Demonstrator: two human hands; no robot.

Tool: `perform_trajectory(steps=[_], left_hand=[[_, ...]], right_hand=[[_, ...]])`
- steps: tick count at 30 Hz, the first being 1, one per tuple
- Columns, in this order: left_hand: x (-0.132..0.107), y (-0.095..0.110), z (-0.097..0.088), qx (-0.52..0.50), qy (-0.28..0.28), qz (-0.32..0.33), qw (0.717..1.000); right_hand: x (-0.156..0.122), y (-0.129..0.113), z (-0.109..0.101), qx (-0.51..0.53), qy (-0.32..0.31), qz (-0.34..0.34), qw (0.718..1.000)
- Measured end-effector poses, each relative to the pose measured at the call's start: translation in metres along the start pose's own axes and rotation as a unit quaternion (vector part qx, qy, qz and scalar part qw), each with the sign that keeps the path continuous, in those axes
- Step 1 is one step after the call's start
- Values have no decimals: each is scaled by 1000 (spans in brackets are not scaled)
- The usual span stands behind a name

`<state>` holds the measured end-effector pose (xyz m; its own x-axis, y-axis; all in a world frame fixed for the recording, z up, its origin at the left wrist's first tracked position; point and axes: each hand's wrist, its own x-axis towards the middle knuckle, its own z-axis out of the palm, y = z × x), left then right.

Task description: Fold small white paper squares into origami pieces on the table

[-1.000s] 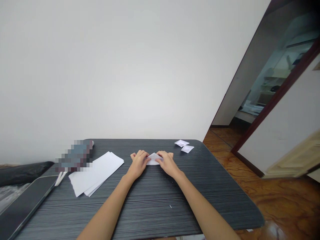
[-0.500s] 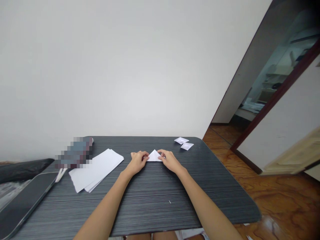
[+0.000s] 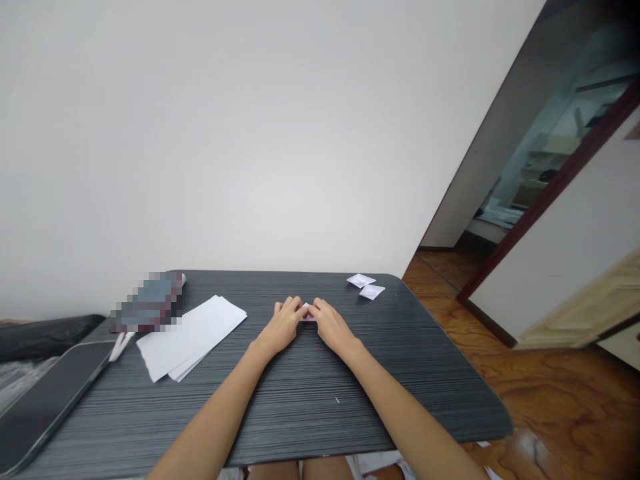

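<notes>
A small folded piece of white paper (image 3: 309,318) lies on the dark table (image 3: 300,393), mostly covered by my fingers. My left hand (image 3: 287,321) presses on its left side, fingers bent. From the right, my right hand (image 3: 330,325) holds down the other side, its fingertips close to those of the left. Only the paper's top point and a strip of its lower middle show between the hands. Two folded white paper pieces, one (image 3: 361,281) behind the other (image 3: 372,292), rest at the table's back right.
A stack of white paper sheets (image 3: 195,337) lies on the left, beside a blurred-out object (image 3: 150,303) with a white strap (image 3: 121,345). A dark flat panel (image 3: 55,400) is at the left edge. The wall (image 3: 300,133) stands behind the table; wooden floor (image 3: 465,353) lies right.
Both hands have moved inward over the folded paper, fingertips now nearly meeting. Earlier they held its two side corners and its triangle shape showed. The view has shifted slightly.
</notes>
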<state>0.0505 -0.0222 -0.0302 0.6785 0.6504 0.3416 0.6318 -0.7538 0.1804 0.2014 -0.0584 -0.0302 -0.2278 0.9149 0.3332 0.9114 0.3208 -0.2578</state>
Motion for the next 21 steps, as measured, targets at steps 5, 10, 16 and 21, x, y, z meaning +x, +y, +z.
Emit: perform_trajectory(steps=[5,10,16,21], left_hand=[[-8,3,3,10,-17,30,999],[-20,9,-2,51,2,-41,998],[-18,7,2,-35,93,-78,992],[-13,-7,9,-97,110,-130,981]], right_hand=[[-12,-12,2,-28,-6,-9,1000],[-33,-6,-6,-53,7,25,998],[-28,8,-10,13,49,89,995],[-7,14,6,100,87,153,979]])
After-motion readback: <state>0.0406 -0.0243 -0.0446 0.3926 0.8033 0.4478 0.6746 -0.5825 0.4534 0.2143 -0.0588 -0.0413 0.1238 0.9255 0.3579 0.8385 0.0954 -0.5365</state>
